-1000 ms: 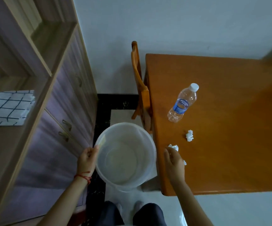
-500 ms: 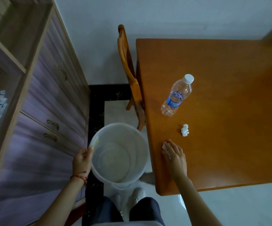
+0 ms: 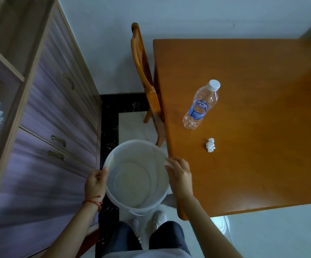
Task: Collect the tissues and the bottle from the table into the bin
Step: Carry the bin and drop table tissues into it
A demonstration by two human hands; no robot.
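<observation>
The orange wooden table [image 3: 253,127] fills the right half of the frame, and a purple-fronted cabinet [image 3: 44,138] with bronze drawer handles runs down the left side. A wooden chair [image 3: 145,81] stands tucked against the table's left edge, in the upper middle of the frame. Below it, at lower centre, a translucent plastic bin [image 3: 113,159] sits over the floor between cabinet and table, and nothing can be made out inside it.

The left hand [image 3: 95,183], with a red string at the wrist, grips the bin's left rim with curled fingers. The right hand [image 3: 180,174] is at the bin's right rim, just beside the table's corner, pinched shut on a small white tissue [image 3: 168,163]; only a sliver of it shows between the fingers, so whether it is already over the opening is hard to tell.

A clear water bottle [image 3: 200,105] with a blue label and white cap lies on its side on the table, right of centre. Near its base, a second crumpled tissue [image 3: 210,145] lies on the tabletop, well apart from either hand.
</observation>
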